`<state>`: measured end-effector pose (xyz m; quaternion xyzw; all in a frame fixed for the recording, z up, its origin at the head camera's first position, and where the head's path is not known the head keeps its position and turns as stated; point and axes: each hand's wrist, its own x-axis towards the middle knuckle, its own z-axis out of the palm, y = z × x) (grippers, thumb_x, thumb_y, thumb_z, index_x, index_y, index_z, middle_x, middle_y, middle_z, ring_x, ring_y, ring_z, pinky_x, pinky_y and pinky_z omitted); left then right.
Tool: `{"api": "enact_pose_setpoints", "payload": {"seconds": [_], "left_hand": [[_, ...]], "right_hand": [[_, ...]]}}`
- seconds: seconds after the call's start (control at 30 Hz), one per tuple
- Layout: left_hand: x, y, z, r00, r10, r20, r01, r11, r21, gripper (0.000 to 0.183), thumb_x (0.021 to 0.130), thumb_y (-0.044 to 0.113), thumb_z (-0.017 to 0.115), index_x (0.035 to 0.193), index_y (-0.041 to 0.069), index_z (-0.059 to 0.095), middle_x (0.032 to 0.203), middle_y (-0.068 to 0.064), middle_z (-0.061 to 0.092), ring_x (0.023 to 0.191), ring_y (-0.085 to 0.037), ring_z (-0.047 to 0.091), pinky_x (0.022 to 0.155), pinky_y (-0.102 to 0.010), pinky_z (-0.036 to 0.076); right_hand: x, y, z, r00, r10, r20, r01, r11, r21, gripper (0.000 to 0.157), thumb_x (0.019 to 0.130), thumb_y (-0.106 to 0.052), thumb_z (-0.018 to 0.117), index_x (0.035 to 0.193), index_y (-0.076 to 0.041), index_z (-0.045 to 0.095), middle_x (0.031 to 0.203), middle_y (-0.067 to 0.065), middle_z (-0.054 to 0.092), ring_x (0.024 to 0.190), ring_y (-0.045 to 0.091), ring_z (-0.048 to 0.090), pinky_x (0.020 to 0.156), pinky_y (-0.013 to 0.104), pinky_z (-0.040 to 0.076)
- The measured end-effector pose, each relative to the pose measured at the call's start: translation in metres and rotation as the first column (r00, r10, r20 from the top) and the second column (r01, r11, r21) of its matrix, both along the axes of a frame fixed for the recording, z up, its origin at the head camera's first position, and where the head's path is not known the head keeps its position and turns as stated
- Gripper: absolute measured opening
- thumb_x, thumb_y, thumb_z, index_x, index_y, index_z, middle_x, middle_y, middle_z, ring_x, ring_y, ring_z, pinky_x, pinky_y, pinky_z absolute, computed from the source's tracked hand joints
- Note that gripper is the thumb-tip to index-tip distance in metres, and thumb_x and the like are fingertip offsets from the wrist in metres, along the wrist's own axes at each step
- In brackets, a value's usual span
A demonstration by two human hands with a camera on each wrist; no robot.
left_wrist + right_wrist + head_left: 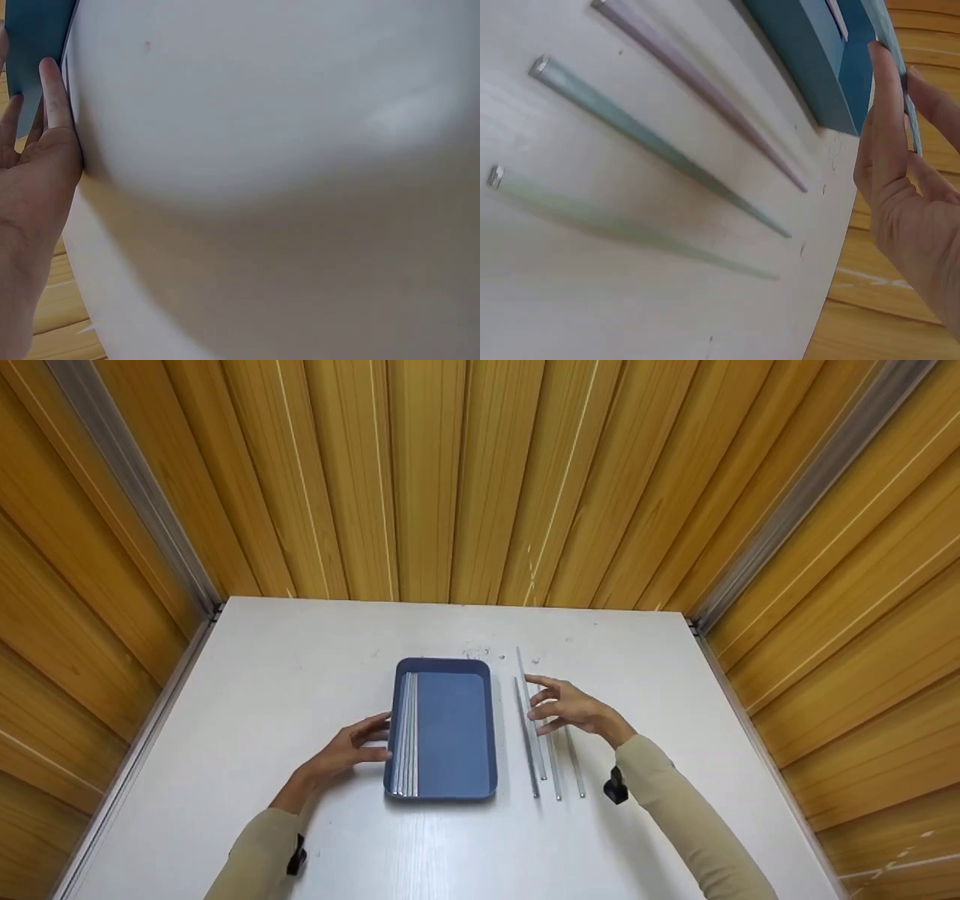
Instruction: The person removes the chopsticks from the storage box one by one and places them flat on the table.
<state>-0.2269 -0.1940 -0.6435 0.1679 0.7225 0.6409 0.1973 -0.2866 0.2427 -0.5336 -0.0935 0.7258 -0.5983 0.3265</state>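
Right hand (566, 709) with one slender rod (521, 666) clamped between thumb and fingers. The grip lies along the rod's middle stretch: the far end projects beyond the fingertips, and the near end shows past the hand on the near side. The right-wrist view shows this rod raised off the white table (450, 847), to the right of a blue tray (454, 735).

Left hand (345, 750) with thumb and fingers apart, resting against the tray's left side; nothing is enclosed in it.

Count of parts: one tray; one held rod; three loose rods (667, 155) on the table, spaced apart and running roughly near to far. Of these three, one lies to the left of the held rod, toward the tray, and two lie to its right, partly below the right hand. Within the tray, a row of rods (409, 735) lies side by side along the left wall; their exact number cannot be told. The rest of the tray floor is bare.

Surroundings: two beige sleeves (697, 817), and wood-patterned walls (450, 472) on the far, left and right sides
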Motion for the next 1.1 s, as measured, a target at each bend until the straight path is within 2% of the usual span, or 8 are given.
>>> {"api": "enact_pose_setpoints", "payload": {"seconds": [0.1, 0.3, 0.5, 0.57, 0.67, 0.8, 0.93, 1.1], "left_hand": [[0.002, 0.0, -0.001, 1.0, 0.001, -0.005, -0.001, 1.0, -0.001, 0.077, 0.095, 0.012, 0.073, 0.16, 0.006, 0.032, 0.158, -0.026, 0.041, 0.144, -0.043, 0.044, 0.121, -0.059, 0.031], [0.002, -0.001, -0.001, 1.0, 0.003, -0.012, -0.003, 1.0, -0.012, 0.076, 0.095, 0.013, 0.073, 0.16, 0.008, 0.033, 0.158, -0.024, 0.041, 0.143, -0.041, 0.045, 0.121, -0.059, 0.03], [0.002, -0.003, 0.0, 1.0, 0.001, 0.007, -0.001, 1.0, 0.005, 0.076, 0.096, 0.013, 0.072, 0.16, 0.009, 0.033, 0.159, -0.023, 0.041, 0.144, -0.041, 0.043, 0.119, -0.048, 0.034], [0.003, -0.003, 0.0, 1.0, 0.004, 0.015, -0.004, 1.0, 0.007, 0.076, 0.096, 0.012, 0.072, 0.16, 0.01, 0.033, 0.159, -0.023, 0.04, 0.145, -0.04, 0.042, 0.12, -0.048, 0.034], [0.003, -0.001, 0.0, 1.0, 0.003, 0.012, -0.003, 1.0, 0.013, 0.076, 0.095, 0.011, 0.072, 0.16, 0.009, 0.033, 0.159, -0.023, 0.041, 0.145, -0.041, 0.043, 0.122, -0.055, 0.03], [0.002, 0.001, 0.0, 1.0, 0.003, 0.017, -0.004, 1.0, 0.018, 0.076, 0.095, 0.012, 0.073, 0.16, 0.008, 0.033, 0.159, -0.024, 0.041, 0.144, -0.042, 0.043, 0.122, -0.058, 0.028], [0.002, 0.001, 0.001, 1.0, 0.0, 0.019, 0.0, 1.0, 0.013, 0.076, 0.095, 0.012, 0.072, 0.16, 0.008, 0.032, 0.159, -0.024, 0.041, 0.144, -0.04, 0.043, 0.121, -0.054, 0.03], [0.003, 0.0, 0.002, 1.0, 0.003, 0.025, -0.002, 1.0, -0.005, 0.077, 0.095, 0.012, 0.072, 0.161, 0.009, 0.032, 0.159, -0.023, 0.041, 0.144, -0.038, 0.044, 0.118, -0.045, 0.036]], "right_hand": [[0.003, 0.027, -0.001, 0.999, -0.042, 0.002, 0.042, 0.998, 0.056, 0.083, 0.093, 0.004, 0.067, 0.162, -0.001, 0.02, 0.114, 0.01, 0.049, 0.094, 0.015, 0.067, 0.078, 0.034, 0.064], [0.006, 0.062, -0.008, 0.996, -0.084, 0.016, 0.082, 0.993, 0.089, 0.084, 0.093, 0.003, 0.068, 0.162, -0.001, 0.02, 0.118, 0.012, 0.049, 0.096, 0.016, 0.067, 0.081, 0.036, 0.064], [0.009, 0.087, -0.02, 0.993, -0.116, 0.021, 0.113, 0.987, 0.116, 0.082, 0.095, 0.003, 0.066, 0.162, -0.001, 0.019, 0.12, 0.015, 0.049, 0.103, 0.022, 0.067, 0.082, 0.037, 0.064], [0.01, 0.094, -0.025, 0.991, -0.135, 0.02, 0.132, 0.983, 0.129, 0.082, 0.095, 0.003, 0.066, 0.162, -0.001, 0.019, 0.121, 0.016, 0.049, 0.104, 0.022, 0.067, 0.082, 0.037, 0.064], [0.012, 0.103, -0.03, 0.988, -0.154, 0.006, 0.151, 0.975, 0.161, 0.082, 0.094, 0.003, 0.066, 0.162, -0.001, 0.02, 0.119, 0.015, 0.051, 0.102, 0.021, 0.068, 0.081, 0.037, 0.064], [0.017, 0.112, -0.035, 0.987, -0.159, -0.021, 0.16, 0.964, 0.213, 0.083, 0.092, 0.002, 0.067, 0.161, 0.0, 0.02, 0.119, 0.017, 0.053, 0.099, 0.022, 0.068, 0.08, 0.038, 0.064], [0.021, 0.118, -0.04, 0.986, -0.162, -0.041, 0.167, 0.951, 0.26, 0.082, 0.091, 0.002, 0.067, 0.16, 0.001, 0.023, 0.118, 0.017, 0.055, 0.094, 0.02, 0.067, 0.078, 0.037, 0.064], [0.024, 0.118, -0.044, 0.989, -0.135, -0.059, 0.146, 0.95, 0.277, 0.08, 0.091, 0.004, 0.067, 0.159, 0.004, 0.024, 0.114, 0.018, 0.056, 0.09, 0.018, 0.067, 0.076, 0.037, 0.064]]}}
